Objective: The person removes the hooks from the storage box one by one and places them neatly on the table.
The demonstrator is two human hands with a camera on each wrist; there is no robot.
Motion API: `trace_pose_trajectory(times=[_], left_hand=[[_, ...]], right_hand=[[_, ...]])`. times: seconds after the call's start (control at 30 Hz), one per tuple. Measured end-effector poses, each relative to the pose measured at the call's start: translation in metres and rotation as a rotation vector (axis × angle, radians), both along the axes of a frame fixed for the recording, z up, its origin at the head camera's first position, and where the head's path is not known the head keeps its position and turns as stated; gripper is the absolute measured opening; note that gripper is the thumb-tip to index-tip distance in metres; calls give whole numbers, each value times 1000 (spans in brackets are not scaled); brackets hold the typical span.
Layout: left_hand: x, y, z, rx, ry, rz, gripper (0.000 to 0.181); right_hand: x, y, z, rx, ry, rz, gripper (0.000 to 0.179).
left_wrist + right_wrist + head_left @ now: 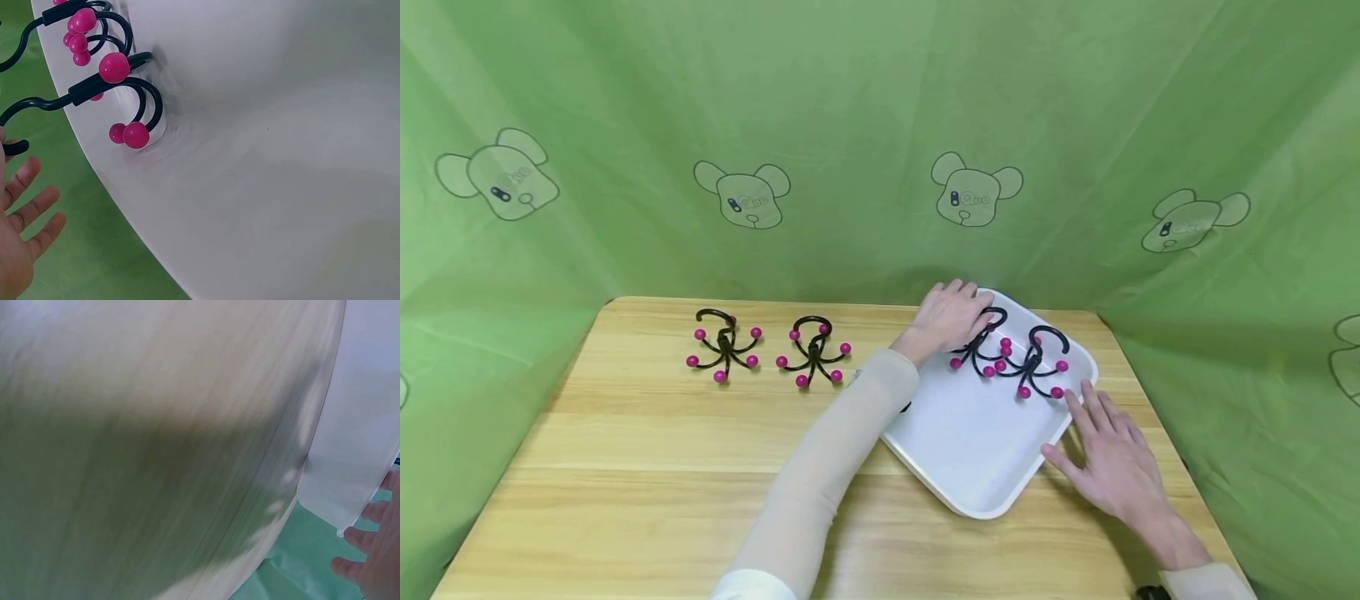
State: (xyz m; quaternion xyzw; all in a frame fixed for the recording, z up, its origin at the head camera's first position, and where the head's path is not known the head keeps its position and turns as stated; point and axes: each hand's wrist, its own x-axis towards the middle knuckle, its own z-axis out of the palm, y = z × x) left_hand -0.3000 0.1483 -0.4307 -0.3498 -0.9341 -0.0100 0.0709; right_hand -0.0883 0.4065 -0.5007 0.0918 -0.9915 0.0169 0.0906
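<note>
My left hand (951,317) reaches over the tray's far left rim, its fingers extended beside a black multi-arm hook hanger (976,346) with pink ball tips. In the left wrist view, the spread fingers (34,209) lie close to the curved top of a hook hanger (87,89). A second hanger (1033,362) lies to its right in the white tray (973,442). My right hand (1116,462) has its fingers spread along the tray's right rim. The right wrist view shows those fingers (359,539) at the tray's outer wall (350,437).
Two more such hangers, one farther left (725,346) and one nearer the tray (814,354), lie on the wooden table (647,483). Under the left forearm, a bit of black shows at the tray's left side. A green curtain (850,108) with bear outlines hangs behind the table.
</note>
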Motion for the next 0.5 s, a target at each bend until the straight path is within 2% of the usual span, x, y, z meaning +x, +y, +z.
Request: trace_pose_trajectory(times=[0.5], left_hand=[[9,0,8,-34,39,-20,44]], right_hand=[[0,1,0,1,-6,-4,99]])
